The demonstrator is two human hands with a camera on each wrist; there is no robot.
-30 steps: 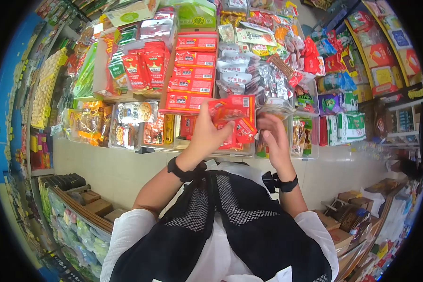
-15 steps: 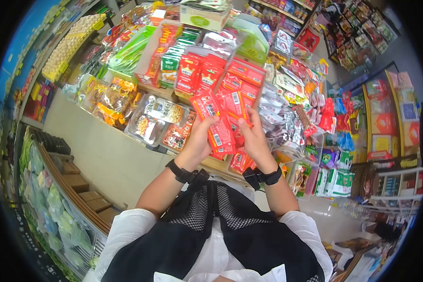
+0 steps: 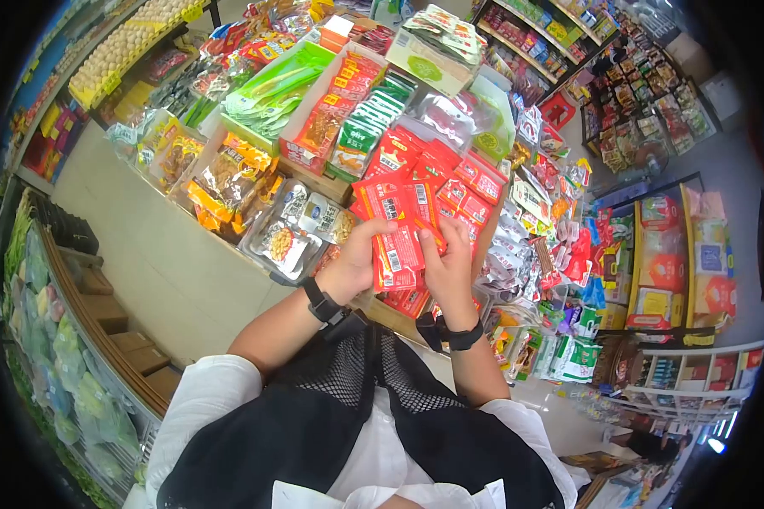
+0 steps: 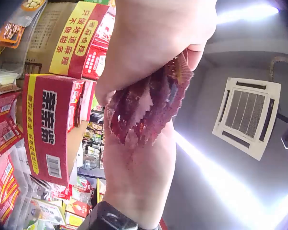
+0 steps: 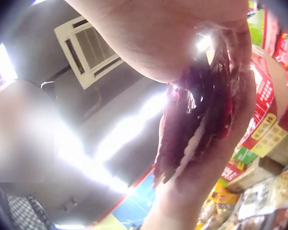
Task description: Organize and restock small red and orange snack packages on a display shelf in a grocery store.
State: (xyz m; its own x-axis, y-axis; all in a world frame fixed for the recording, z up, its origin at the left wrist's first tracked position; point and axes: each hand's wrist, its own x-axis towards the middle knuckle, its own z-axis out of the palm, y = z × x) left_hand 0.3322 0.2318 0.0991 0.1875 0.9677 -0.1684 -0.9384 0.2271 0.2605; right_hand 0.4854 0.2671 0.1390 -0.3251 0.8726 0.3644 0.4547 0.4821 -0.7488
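Note:
In front of the body, both hands hold a fanned bunch of flat red snack packets [image 3: 396,246]. The left hand [image 3: 351,263] grips the left part, its thumb lying across the top packet. From the other side the right hand [image 3: 450,273] pinches the bunch, thumb uppermost. Serrated edges of the packets [image 4: 151,105] stick out beneath the left palm in the left wrist view. The right wrist view shows packet ends [image 5: 194,115] below the right hand; the fingers underneath are largely hidden. Just beyond the hands, more red packets [image 3: 480,180] sit in a cardboard box [image 4: 48,129].
A clear tray of nut packs [image 3: 280,246] and orange-yellow bags [image 3: 225,187] lie left of the hands. Silver pouches [image 3: 508,246] are heaped to the right. Behind stands a white-and-green box [image 3: 429,66]. Bagged vegetables [image 3: 68,348] line a rack at lower left.
A second ago the left hand held packets above the box while the right hand was apart. The right hand then took hold too. The head view has turned, and the packets are fanned.

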